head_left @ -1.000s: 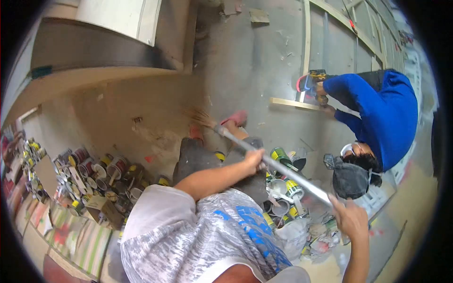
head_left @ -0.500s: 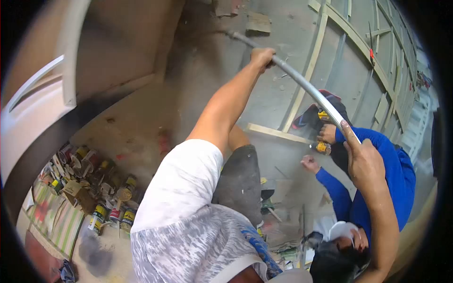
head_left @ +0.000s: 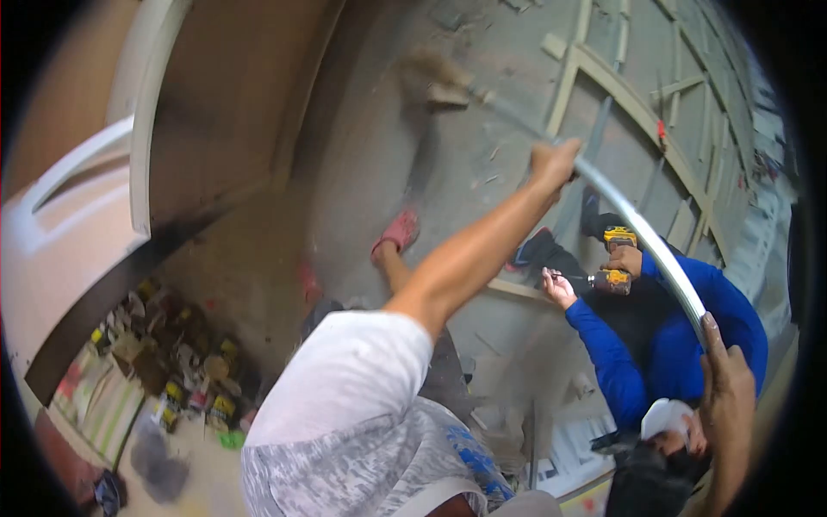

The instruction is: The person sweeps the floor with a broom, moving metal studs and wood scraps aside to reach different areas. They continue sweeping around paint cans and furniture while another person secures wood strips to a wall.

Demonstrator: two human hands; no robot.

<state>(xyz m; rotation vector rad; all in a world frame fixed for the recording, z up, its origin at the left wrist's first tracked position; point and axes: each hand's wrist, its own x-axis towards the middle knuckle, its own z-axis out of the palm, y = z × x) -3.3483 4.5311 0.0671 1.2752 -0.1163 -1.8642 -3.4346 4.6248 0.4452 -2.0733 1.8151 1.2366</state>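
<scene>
My left hand, at the end of an outstretched arm, is wrapped round the middle of a broom's silvery pole. Near the pole's upper end, my right hand holds it with the index finger stretched along it; part of that grip is hidden. The broom's brown bristle head is blurred, over the dusty floor near a small block. Beneath the pole, a co-worker in blue sleeves holds a yellow cordless drill, their other hand by its bit.
A wooden lattice frame lies on the floor at the upper right. Brown panels stand at the left, above several paint cans and a striped cloth. A foot in a red clog is on the floor.
Both my hands have shifted right and down in view with the pole; the bristle head has also moved. The co-worker's free hand has come up to the drill's bit. A red clog shows.
</scene>
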